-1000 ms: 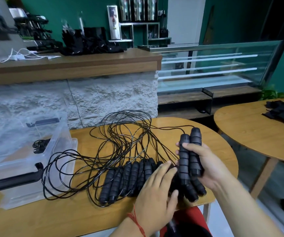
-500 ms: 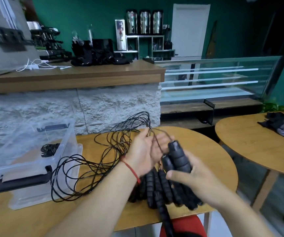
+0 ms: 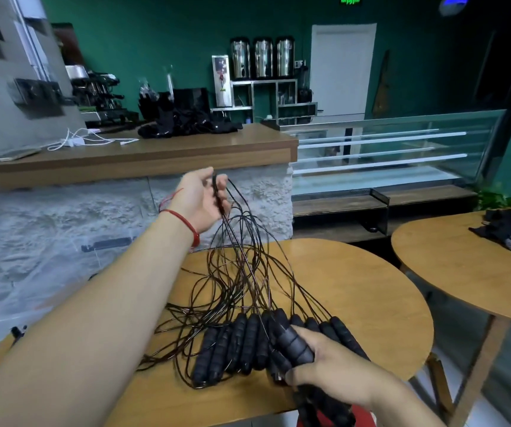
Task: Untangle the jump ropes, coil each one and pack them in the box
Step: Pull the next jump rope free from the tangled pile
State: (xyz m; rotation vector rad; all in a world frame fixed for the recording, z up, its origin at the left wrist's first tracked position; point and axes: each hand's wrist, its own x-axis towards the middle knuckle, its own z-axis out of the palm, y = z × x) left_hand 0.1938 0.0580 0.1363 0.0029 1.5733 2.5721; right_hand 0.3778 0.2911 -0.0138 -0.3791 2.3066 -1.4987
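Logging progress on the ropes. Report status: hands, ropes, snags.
Left hand up high, gripping a bunch of cords. Right hand grips handles at the table edge. Cords tangled, none coiled; rest of handles in a row.

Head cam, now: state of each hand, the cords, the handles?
cords: tangled, partly held up above the table
loose handles: lying in a row on the table
left hand: raised, gripping the cords
right hand: gripping held handles at the table edge
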